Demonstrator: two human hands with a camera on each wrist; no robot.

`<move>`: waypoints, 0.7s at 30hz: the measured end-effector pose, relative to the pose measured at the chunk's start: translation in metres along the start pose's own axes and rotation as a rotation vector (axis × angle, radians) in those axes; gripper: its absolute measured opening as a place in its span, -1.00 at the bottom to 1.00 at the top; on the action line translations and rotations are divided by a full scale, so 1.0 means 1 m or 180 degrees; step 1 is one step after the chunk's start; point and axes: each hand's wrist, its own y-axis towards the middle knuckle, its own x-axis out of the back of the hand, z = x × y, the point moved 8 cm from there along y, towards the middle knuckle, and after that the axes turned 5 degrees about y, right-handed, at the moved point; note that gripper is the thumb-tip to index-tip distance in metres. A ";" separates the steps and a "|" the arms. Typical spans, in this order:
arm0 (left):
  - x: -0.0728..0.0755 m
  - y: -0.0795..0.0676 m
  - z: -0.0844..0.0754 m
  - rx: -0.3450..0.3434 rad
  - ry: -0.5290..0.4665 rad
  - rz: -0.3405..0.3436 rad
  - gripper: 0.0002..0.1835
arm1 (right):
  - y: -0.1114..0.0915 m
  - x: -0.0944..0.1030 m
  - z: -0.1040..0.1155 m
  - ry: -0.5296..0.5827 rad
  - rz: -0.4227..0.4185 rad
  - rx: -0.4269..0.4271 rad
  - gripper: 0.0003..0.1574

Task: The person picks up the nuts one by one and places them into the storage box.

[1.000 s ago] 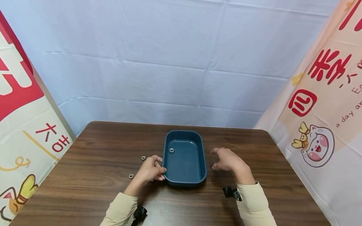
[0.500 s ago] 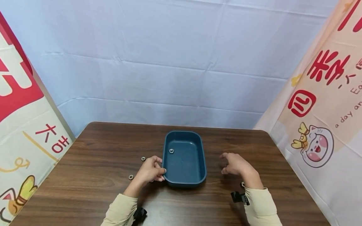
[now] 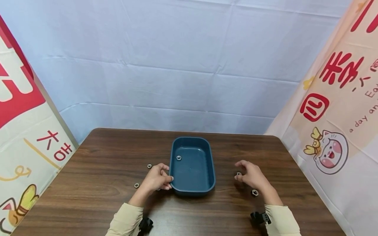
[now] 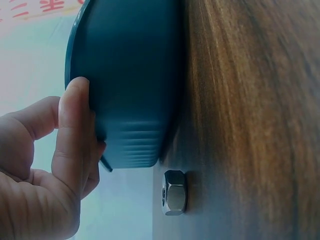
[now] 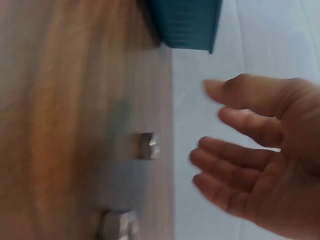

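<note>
A blue rectangular box [image 3: 193,173] sits on the wooden table, with one metal hex nut [image 3: 178,158] lying inside toward its left wall. My left hand [image 3: 157,177] pinches the box's left rim between thumb and fingers. Over the table to the right of the box is my right hand [image 3: 251,175], its fingers relaxed and apart, holding nothing. A nut [image 3: 239,173] lies below its thumb and fingertips, and a second nut [image 3: 255,192] lies nearer the wrist. In the right wrist view, a gap separates the fingers from the nearer nut [image 5: 149,146].
Two more nuts lie left of the box: one [image 3: 149,166] beside the left hand and one [image 3: 136,185] closer to the front. A pale cloth [image 3: 189,65] hangs behind the table [image 3: 97,157], with printed banners on both sides.
My right hand has moved right and toward the front, away from the box, bringing two nuts into sight. My left hand and the box have stayed in place.
</note>
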 end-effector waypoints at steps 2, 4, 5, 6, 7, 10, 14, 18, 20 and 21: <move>0.000 0.000 0.001 0.0025 -0.0004 -0.0001 -0.59 | -0.002 0.001 -0.004 0.0155 -0.0098 -0.0002 -0.42; 0.000 0.000 0.001 0.0032 -0.0021 -0.0002 -0.59 | -0.003 0.002 -0.008 0.0316 -0.0172 -0.0022 -0.37; 0.000 0.000 0.001 0.0033 -0.0028 0.0000 -0.59 | -0.004 0.001 -0.010 0.0392 -0.0207 -0.0033 -0.35; -0.001 0.000 0.002 0.0033 -0.0036 0.0005 -0.59 | -0.004 0.002 -0.013 0.0460 -0.0250 -0.0039 -0.33; -0.001 0.000 0.002 0.0039 -0.0044 0.0009 -0.58 | -0.004 0.001 -0.015 0.0540 -0.0300 -0.0036 -0.32; -0.001 0.000 0.003 0.0049 -0.0065 0.0025 -0.58 | -0.003 0.000 -0.023 0.0813 -0.0424 0.0001 -0.31; 0.000 0.001 0.003 0.0044 -0.0068 0.0003 -0.58 | -0.002 -0.001 -0.031 0.1178 -0.0479 0.0043 -0.29; 0.000 0.002 0.002 0.0041 -0.0073 -0.0005 -0.58 | -0.002 -0.001 -0.041 0.1264 -0.0470 -0.0111 -0.26; 0.000 0.002 0.002 0.0053 -0.0067 -0.0006 -0.58 | -0.001 -0.002 -0.047 0.1253 -0.0469 -0.0246 -0.25; 0.000 0.001 0.001 0.0061 -0.0066 -0.0005 -0.58 | -0.001 -0.002 -0.049 0.1244 -0.0471 -0.0316 -0.25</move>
